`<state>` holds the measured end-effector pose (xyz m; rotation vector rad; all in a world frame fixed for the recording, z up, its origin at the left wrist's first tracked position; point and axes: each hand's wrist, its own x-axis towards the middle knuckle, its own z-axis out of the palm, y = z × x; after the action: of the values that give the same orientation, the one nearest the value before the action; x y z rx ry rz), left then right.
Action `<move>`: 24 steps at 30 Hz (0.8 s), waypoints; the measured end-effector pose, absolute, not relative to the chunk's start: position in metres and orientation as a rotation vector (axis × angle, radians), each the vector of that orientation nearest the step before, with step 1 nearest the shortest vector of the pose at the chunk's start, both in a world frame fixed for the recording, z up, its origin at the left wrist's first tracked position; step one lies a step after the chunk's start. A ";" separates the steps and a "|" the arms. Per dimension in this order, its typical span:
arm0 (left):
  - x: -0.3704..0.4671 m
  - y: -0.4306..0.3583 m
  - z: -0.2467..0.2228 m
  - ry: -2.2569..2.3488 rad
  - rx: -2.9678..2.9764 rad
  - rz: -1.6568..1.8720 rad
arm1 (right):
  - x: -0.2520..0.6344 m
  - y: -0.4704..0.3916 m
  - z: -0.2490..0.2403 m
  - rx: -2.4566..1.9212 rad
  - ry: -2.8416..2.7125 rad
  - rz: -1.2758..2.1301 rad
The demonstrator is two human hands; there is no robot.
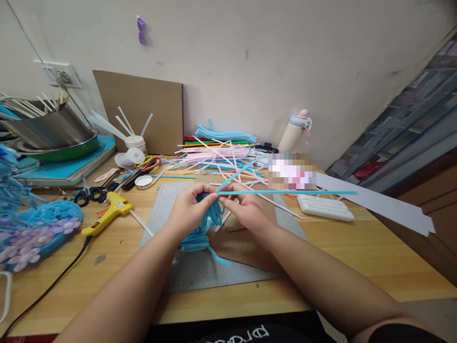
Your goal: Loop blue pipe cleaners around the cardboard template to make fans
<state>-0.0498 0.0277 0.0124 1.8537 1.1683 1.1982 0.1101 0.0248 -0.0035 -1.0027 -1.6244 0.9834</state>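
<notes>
Here, blue stem pinched in left fingers and right fingers, looped bundle just below.

Two blue strands are extending rightward from between the left hand and right hand. One yellow glue gun is lying left of the left hand. Beyond the right hand, one bottle is standing; rightward, one white device is lying.
</notes>
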 end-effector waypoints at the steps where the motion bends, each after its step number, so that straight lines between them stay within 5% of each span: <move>1: -0.051 0.029 0.012 1.175 1.821 1.209 | 0.111 0.027 -0.006 -1.040 -1.616 1.007; 7: -0.054 0.033 0.009 1.179 1.708 1.227 | 0.114 0.034 -0.022 -1.063 -1.538 1.360; 24: -0.053 0.041 0.002 1.296 1.549 1.389 | 0.111 0.027 -0.029 -1.070 -1.558 1.481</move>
<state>-0.0533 0.0406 0.0024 1.5490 1.2958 1.3885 0.1108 0.0268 -0.0289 -1.0704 -1.5577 1.4810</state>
